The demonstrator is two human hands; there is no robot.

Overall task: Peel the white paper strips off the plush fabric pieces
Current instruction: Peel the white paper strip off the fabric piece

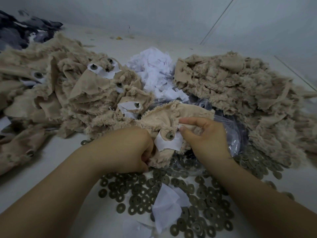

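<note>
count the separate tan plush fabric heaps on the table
2: a left heap with white paper still on its pieces, a right heap showing none. One more piece is in the hands.

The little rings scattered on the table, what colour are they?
The rings are a dull olive-grey, each with a dark hole in the middle; the head view shows them.

A pale floor (pixel 42 182) runs back to a plain grey-white wall (pixel 154 14), dimly lit, with thin seams on the right.
</note>
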